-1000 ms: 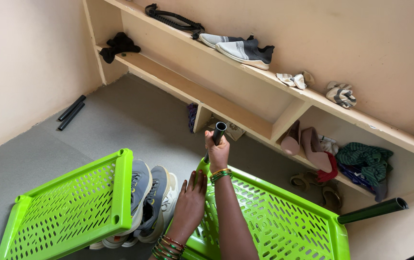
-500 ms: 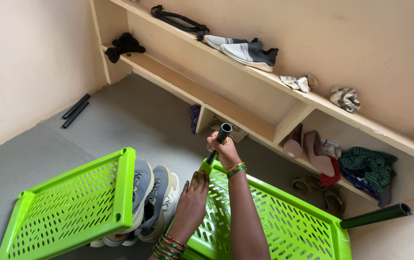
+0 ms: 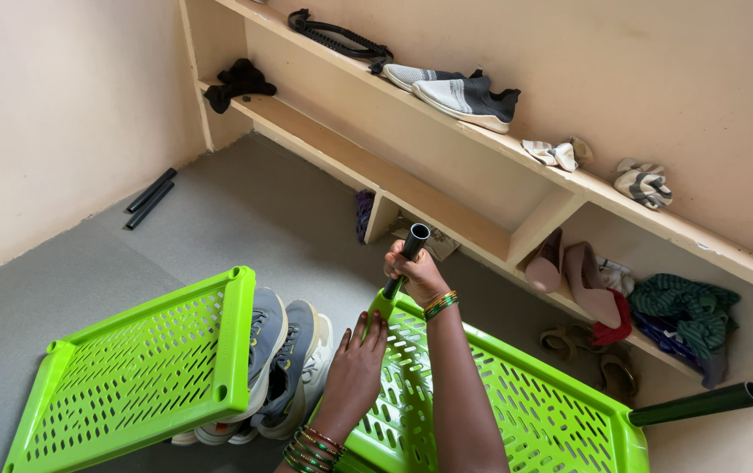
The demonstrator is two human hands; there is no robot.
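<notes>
grey sneakers (image 3: 284, 363) beside green shelf (image 3: 516, 412)

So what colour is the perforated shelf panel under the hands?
Bright lime green shelf panel, clearest in the head view.

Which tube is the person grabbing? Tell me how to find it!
Start at the green tray nearest the camera and go to its far-left corner. The dark tube stands upright there, gripped by the right hand. Unlike the two tubes on the floor, it stands up.
</notes>
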